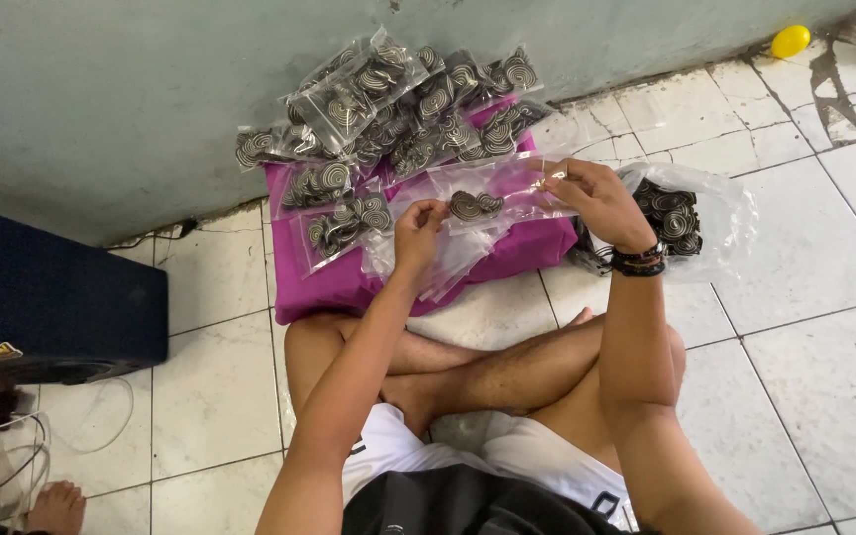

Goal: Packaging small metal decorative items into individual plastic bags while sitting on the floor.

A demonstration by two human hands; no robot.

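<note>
Hands, left [418, 226] and right [591, 193], outstretched, pinch a clear bag [492, 193] apparently holding spiral pieces [475, 205].

1. There is one view only, from a camera worn on the person's head, so it shares nothing with any other view.
2. It looks steeply down and forward over the crossed legs to the tiled floor [804, 347] and the base of the grey wall [151, 89].
3. It sits close: both forearms fill the lower frame, and the hands come near its middle.
</note>
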